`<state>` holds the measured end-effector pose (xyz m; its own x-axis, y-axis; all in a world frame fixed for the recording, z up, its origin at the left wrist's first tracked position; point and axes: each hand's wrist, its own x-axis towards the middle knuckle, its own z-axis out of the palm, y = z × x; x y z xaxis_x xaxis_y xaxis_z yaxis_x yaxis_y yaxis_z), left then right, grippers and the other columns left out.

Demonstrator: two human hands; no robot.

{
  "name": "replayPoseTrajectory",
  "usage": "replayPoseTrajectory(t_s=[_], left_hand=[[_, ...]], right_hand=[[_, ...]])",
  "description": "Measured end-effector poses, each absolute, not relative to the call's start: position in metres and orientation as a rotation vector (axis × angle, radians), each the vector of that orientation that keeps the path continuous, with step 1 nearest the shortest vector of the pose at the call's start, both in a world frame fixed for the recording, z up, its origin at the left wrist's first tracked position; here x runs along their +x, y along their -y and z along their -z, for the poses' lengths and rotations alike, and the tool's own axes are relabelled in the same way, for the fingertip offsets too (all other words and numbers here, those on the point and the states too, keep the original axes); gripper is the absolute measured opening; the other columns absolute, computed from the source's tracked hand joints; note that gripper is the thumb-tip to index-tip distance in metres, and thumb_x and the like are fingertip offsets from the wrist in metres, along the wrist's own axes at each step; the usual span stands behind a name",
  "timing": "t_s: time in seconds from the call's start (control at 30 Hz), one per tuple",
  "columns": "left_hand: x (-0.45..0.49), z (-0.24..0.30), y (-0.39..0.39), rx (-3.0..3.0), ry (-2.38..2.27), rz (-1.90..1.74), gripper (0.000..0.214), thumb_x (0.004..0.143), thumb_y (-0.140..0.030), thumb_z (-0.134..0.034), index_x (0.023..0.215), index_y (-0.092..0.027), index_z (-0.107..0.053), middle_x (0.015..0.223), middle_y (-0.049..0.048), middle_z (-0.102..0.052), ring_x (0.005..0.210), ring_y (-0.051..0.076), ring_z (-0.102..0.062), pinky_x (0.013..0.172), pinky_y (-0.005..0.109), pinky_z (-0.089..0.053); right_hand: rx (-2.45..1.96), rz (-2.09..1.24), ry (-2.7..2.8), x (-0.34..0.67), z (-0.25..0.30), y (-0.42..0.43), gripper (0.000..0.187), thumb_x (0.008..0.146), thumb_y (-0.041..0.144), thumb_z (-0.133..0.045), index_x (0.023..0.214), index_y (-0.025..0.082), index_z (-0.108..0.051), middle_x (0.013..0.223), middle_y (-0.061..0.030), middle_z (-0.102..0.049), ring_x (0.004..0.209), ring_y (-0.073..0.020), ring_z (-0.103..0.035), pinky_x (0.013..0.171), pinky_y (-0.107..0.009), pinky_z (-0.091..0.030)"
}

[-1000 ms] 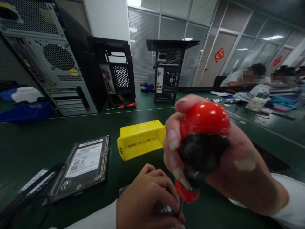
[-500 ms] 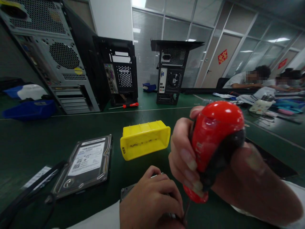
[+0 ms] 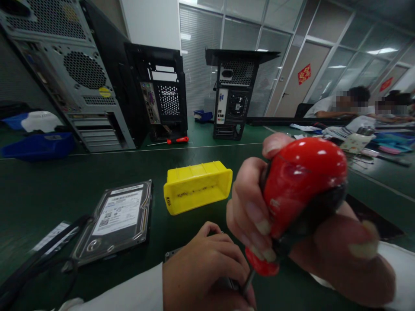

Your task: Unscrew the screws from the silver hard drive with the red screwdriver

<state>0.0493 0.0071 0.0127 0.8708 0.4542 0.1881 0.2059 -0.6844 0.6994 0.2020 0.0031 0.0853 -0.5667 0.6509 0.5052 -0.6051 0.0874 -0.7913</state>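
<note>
My right hand [image 3: 327,242] is wrapped round the red and black handle of a screwdriver [image 3: 298,190], held close to the camera with its shaft pointing down to the left. The tip meets a metal part [image 3: 171,255] at the bottom edge, which my left hand [image 3: 204,272] covers with curled fingers. Only a grey corner of that part shows. A hard drive [image 3: 118,220] with a white label lies flat to the left. Behind my hands lies a yellow plastic bin [image 3: 196,186] tipped on its side.
Three open computer cases stand at the back: a grey one [image 3: 74,77] and two black ones [image 3: 162,99] [image 3: 235,99]. A small red screwdriver [image 3: 175,140] lies by the middle case. Blue trays [image 3: 39,144] sit far left. Other people sit at the far right. Black cables [image 3: 39,263] trail at lower left.
The screwdriver handle has tilted over to the right and my right hand has turned with it. My left hand stays on the metal part. The view has shifted slightly.
</note>
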Motion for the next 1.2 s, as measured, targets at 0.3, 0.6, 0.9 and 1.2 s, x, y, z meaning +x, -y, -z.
replayPoseTrajectory(t_s=[0.3,0.6,0.9,1.2], left_hand=[[0.049,-0.014,-0.011,2.324,-0.468,-0.444,0.013,0.074,-0.037,-0.069,0.075,-0.024,-0.066,0.087,-0.0069,-0.068,0.079,0.013,-0.061,0.080,0.031,-0.035],[0.052,-0.020,-0.004,2.362,-0.530,-0.403,0.013,0.073,-0.027,-0.072,0.080,-0.019,-0.064,0.084,-0.0044,-0.069,0.081,0.013,-0.061,0.081,0.028,-0.037],[0.054,-0.016,-0.001,2.457,-0.557,-0.406,0.007,0.076,-0.024,-0.067,0.076,-0.018,-0.063,0.084,-0.0036,-0.068,0.082,0.013,-0.059,0.081,0.027,-0.035],[0.052,-0.011,0.007,2.449,-0.591,-0.605,0.010,0.074,-0.016,-0.070,0.075,-0.018,-0.061,0.076,-0.0087,-0.066,0.069,0.008,-0.060,0.079,0.023,-0.034]], right_hand=[[-0.072,-1.643,1.434,0.208,-0.090,0.004,0.053,0.061,0.037,-0.073,0.108,0.031,-0.049,0.085,-0.0002,-0.048,0.071,-0.0121,-0.046,0.060,-0.023,-0.043],[-0.050,-1.591,1.488,0.206,-0.089,-0.003,0.038,0.071,0.038,-0.068,0.104,0.033,-0.049,0.088,0.0007,-0.049,0.071,-0.0105,-0.049,0.056,-0.020,-0.046],[-0.247,-1.556,1.531,0.204,-0.094,-0.001,0.042,0.074,0.069,-0.041,0.100,0.036,-0.043,0.081,0.0040,-0.047,0.058,-0.0068,-0.046,0.047,-0.017,-0.042],[-0.096,-1.463,1.558,0.203,-0.092,-0.005,0.034,0.077,0.059,-0.050,0.092,0.028,-0.045,0.081,0.0024,-0.047,0.065,-0.0077,-0.049,0.053,-0.019,-0.045]])
